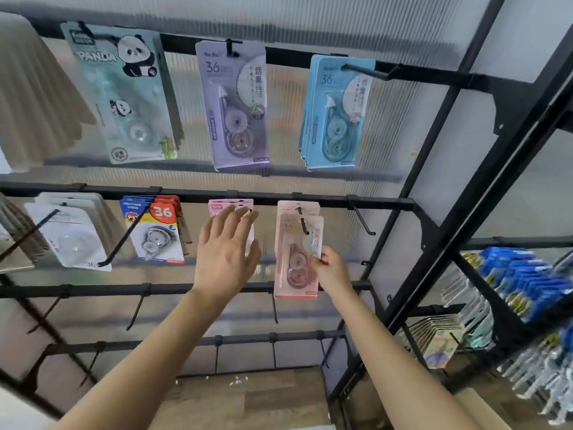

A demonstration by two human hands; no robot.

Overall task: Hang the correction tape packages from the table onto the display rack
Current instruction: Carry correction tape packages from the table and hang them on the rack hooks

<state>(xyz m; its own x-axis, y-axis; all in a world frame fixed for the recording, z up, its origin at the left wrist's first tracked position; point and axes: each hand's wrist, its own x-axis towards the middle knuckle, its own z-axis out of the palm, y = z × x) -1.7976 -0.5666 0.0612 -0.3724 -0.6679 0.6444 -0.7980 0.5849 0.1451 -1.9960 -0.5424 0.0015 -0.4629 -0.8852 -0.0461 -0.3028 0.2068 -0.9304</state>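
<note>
Correction tape package [296, 259], a pale pink card with a clear plastic blister over a two-wheeled dispenser and a "36" printed near its top, hangs upright with its top slot on a black wire hook [304, 226] just above the right grip [330, 268]. That grip pinches the card's right edge between thumb and fingertips. A second pale pink card [297, 207] sits behind it on the same hook, up against the black horizontal rail [325, 200]. To the left, the left grip [224, 259] is spread flat, fingers straight, in front of a stack of deeper pink packages [231, 204]. Right of the right grip a bare black hook [361, 218] juts out, then open panel up to the black upright post [403, 274]. The card's lower edge reaches just below the next rail [124, 288].
</note>
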